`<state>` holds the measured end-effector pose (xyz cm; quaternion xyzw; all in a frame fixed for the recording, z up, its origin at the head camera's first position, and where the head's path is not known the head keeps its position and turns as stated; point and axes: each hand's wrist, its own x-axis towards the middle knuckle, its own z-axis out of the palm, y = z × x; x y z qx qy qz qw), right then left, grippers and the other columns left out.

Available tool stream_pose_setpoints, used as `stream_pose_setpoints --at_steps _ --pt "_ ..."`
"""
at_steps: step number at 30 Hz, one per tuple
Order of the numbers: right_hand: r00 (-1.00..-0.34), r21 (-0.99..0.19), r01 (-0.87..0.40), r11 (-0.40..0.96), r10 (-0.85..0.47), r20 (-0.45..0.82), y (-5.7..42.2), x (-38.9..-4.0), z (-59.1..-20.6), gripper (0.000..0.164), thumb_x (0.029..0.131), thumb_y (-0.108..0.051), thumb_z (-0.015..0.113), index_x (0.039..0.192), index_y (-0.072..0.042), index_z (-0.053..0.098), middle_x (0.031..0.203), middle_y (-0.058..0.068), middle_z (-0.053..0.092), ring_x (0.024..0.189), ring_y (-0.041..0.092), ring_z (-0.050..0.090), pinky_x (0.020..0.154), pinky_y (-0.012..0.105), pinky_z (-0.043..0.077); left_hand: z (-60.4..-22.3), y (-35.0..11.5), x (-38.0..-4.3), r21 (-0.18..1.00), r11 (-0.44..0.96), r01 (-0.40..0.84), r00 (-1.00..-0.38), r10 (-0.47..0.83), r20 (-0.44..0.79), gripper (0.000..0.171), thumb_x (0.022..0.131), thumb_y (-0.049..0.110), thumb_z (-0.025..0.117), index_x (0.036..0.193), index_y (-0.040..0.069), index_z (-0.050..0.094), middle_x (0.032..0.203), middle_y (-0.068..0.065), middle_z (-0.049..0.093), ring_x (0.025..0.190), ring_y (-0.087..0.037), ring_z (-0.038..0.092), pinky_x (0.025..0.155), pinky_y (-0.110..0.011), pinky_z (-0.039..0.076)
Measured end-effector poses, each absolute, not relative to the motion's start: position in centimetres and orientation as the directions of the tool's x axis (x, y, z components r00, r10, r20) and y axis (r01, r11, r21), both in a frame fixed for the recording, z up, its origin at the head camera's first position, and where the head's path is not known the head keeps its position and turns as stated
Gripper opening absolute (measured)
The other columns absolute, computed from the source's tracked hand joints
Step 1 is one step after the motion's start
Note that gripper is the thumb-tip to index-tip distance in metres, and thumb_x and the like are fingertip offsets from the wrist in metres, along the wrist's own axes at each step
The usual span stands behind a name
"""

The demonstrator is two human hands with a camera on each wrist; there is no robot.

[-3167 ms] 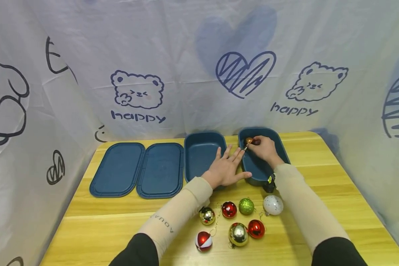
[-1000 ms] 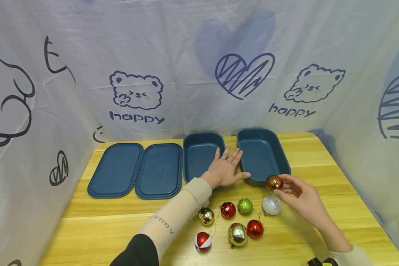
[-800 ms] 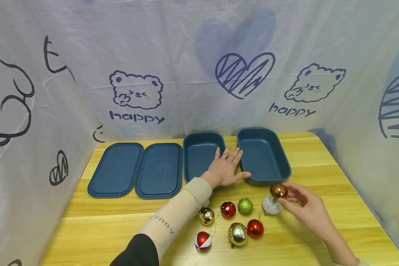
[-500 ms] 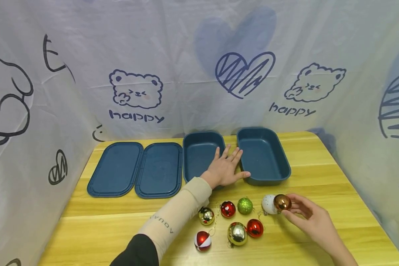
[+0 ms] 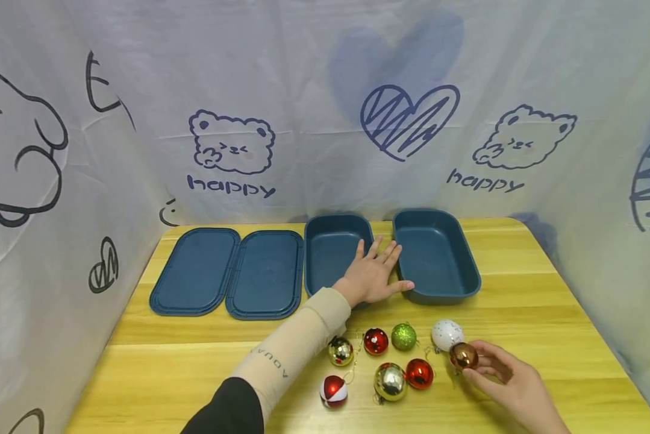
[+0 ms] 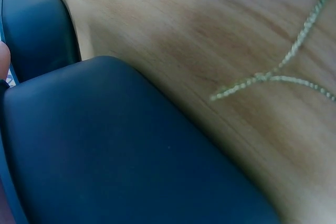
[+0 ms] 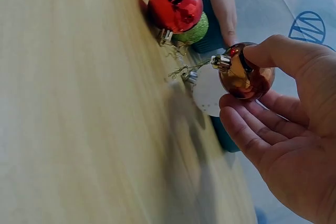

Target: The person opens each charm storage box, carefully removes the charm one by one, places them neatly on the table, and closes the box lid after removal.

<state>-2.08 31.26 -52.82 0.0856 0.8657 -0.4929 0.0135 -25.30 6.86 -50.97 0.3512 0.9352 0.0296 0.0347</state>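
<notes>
My right hand (image 5: 506,381) pinches a shiny copper Christmas bauble (image 5: 462,357) between thumb and fingers, low over the table's right half. In the right wrist view the bauble (image 7: 257,80) shows its silver cap and a gold cord. Just behind it lies a white speckled bauble (image 5: 446,333); whether they touch, I cannot tell. My left hand (image 5: 372,276) has its fingers spread and straight, across the right side of one blue box (image 5: 325,256), its fingertips and thumb reaching the near-left rim of a second blue box (image 5: 438,259). No bauble shows inside either box.
Several more baubles lie at the front: green (image 5: 403,336), red (image 5: 376,341), another red (image 5: 419,374), large gold (image 5: 390,381), small gold (image 5: 341,351), red-and-white (image 5: 334,391). Two flat blue lids (image 5: 197,271) lie at the left. A printed curtain (image 5: 314,157) surrounds the table.
My right hand has lifted the copper bauble out of the right box and carried it toward the front right, past the white bauble. My left hand has kept its place.
</notes>
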Motion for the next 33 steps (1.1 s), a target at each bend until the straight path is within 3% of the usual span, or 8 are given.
stream_pose_setpoints --at_steps 6,17,25,33 --pt "-0.983 -0.827 0.176 0.534 0.133 -0.123 31.0 -1.8 -53.6 0.057 0.089 -0.023 0.087 0.138 -0.001 0.066 0.126 0.016 0.073 0.091 0.001 0.071 0.081 0.022 0.061 -51.1 6.9 -25.3 0.084 0.753 0.653 -0.752 0.658 -0.044 0.097 0.100 0.083 0.023 0.172 0.019 0.010 0.179 -0.001 0.011 0.167 -0.030 0.000 0.132 -0.062 0.004" --pt "-0.967 -0.787 0.253 0.562 0.116 -0.228 30.6 -1.9 -54.3 0.065 0.088 -0.028 0.089 0.142 -0.004 0.064 0.128 0.013 0.073 0.091 0.004 0.070 0.080 0.022 0.059 -51.3 6.9 -25.2 0.072 0.753 0.654 -0.753 0.657 -0.035 0.098 0.099 0.084 0.023 0.172 0.019 0.011 0.179 0.000 0.012 0.167 -0.032 0.004 0.132 -0.063 0.007" --pt "-0.984 -0.780 0.179 0.600 0.095 -0.152 30.6 -1.8 -55.0 0.060 0.086 -0.021 0.090 0.138 -0.002 0.066 0.122 0.011 0.075 0.084 0.001 0.066 0.076 0.021 0.059 -51.2 6.9 -25.2 0.085 0.755 0.650 -0.754 0.655 -0.052 0.097 0.100 0.083 0.023 0.172 0.021 0.007 0.180 0.000 0.010 0.167 -0.030 -0.001 0.133 -0.062 0.002" --pt "-0.982 -0.775 0.186 0.604 0.085 -0.169 30.6 -1.8 -54.8 0.061 0.086 -0.023 0.090 0.139 -0.002 0.066 0.121 0.010 0.075 0.086 0.002 0.066 0.078 0.021 0.059 -51.2 6.9 -25.2 0.067 0.755 0.653 -0.754 0.656 -0.045 0.097 0.100 0.083 0.021 0.172 0.020 0.009 0.179 0.000 0.010 0.167 -0.031 0.001 0.132 -0.063 0.006"
